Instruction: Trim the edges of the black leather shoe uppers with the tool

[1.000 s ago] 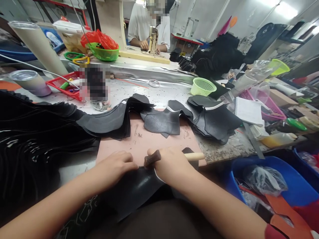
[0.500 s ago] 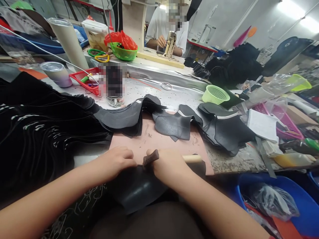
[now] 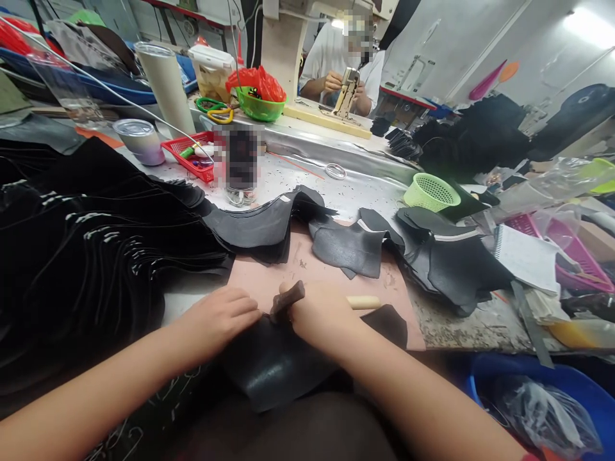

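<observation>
My right hand point(image 3: 321, 315) is closed round a hammer point(image 3: 288, 301) with a dark head and a pale wooden handle that sticks out to the right. The hammer head is low over the upper edge of a black leather piece point(image 3: 273, 374); whether it touches cannot be made out. At that same edge my left hand point(image 3: 217, 320) has its bent fingers closed on the leather, fingertips close to the hammer head. The leather lies partly on a pink board point(image 3: 262, 272) and hangs over its front toward my lap. My right forearm hides part of the piece.
Stacked black pieces point(image 3: 110, 211) fill the left side. More leather pieces point(image 3: 348, 246) lie behind the board and to the right point(image 3: 456, 266). A green basket point(image 3: 431, 192), a notebook point(image 3: 526, 256) and a blue tub point(image 3: 485, 378) stand right. A person works at a sewing machine point(image 3: 346, 93) opposite.
My view has turned slightly left, so the bench things sit farther right. Both hands stay at the leather's edge, with the hammer head slightly shifted. The person opposite has raised a hand beside the machine.
</observation>
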The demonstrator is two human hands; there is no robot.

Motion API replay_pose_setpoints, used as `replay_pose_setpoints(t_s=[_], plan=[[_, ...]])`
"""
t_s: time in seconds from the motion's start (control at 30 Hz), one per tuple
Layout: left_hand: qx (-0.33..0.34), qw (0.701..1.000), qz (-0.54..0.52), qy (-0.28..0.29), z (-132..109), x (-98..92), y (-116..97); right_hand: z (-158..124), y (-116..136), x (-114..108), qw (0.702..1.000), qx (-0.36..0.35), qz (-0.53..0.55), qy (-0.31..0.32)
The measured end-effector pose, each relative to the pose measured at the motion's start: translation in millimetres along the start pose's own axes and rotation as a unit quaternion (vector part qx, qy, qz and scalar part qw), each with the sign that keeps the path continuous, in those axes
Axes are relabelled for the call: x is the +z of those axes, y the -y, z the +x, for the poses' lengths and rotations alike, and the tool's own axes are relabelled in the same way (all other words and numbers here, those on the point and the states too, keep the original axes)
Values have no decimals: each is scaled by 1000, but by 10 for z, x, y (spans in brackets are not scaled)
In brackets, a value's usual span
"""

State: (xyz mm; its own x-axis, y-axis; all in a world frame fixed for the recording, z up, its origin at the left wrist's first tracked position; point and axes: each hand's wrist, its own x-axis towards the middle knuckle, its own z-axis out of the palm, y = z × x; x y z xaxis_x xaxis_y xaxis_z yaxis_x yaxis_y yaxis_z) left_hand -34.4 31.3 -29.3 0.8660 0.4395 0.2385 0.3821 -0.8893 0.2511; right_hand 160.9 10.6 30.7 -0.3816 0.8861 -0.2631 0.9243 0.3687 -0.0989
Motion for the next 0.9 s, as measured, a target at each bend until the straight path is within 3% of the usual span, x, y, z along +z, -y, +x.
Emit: replay_pose_setpoints(t_s=[0.13,0.27,0.4,0.53,0.7,0.8,0.9], plan=[[-41,995,86,-2,-203,33,-165,55,50,-30,1000,3,7,-4],[-83,991,102,-9,-299,77,-253,115,97,-64,1000,-20,-3,16],[-105,987,115,-29,-308,90,-299,167,113,-80,1000,-14,2,-23],[-103,983,142,-52,-276,60,-363,242,130,-64,999,-32,-2,6],[-116,977,172,-55,-265,67,-437,334,175,-5,998,-36,10,-43],[-135,976,170,-30,-290,63,-442,246,90,-17,999,-37,17,-25],[-143,978,153,-13,-234,-26,-447,-40,-135,-69,997,21,46,-56]])
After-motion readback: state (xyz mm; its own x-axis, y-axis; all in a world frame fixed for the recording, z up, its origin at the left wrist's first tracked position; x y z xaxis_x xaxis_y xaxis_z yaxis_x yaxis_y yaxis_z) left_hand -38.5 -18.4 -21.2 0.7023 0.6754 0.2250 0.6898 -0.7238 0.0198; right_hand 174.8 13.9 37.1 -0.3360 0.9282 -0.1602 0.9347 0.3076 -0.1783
